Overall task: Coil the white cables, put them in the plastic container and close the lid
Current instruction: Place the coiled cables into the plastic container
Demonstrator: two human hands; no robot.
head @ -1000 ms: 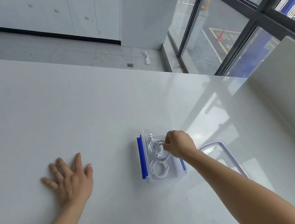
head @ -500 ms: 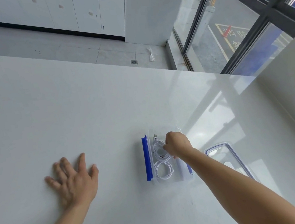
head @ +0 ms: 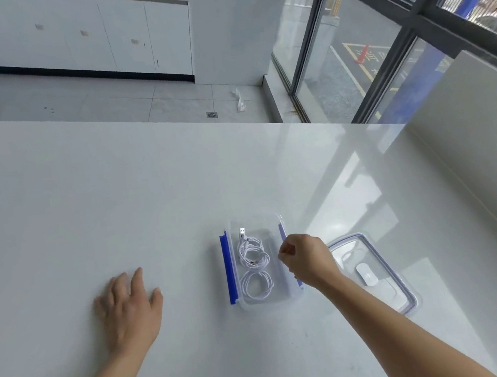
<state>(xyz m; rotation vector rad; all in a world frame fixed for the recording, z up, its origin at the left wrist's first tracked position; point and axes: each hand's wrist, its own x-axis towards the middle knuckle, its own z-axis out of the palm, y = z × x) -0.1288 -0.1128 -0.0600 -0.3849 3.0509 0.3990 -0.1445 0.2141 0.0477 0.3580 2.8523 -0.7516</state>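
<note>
A clear plastic container [head: 238, 301] with blue side clips stands open on the white table. Two coiled white cables [head: 254, 266] lie inside it, one behind the other, a USB plug pointing to the far end. My right hand [head: 306, 259] hovers over the container's right edge, fingers curled together and holding nothing. The clear lid [head: 383, 266] with a blue seal lies flat on the table to the right of the container, partly behind my right forearm. My left hand [head: 129, 310] rests flat on the table to the left, fingers spread.
The white table [head: 119, 203] stretches wide on all sides; its far edge drops to a tiled floor. A white partition [head: 484, 146] rises along the right side. Large windows stand beyond it.
My right hand has pulled back out of the container to its right edge, leaving the far cable coil lying inside. My left hand has stayed on the table.
</note>
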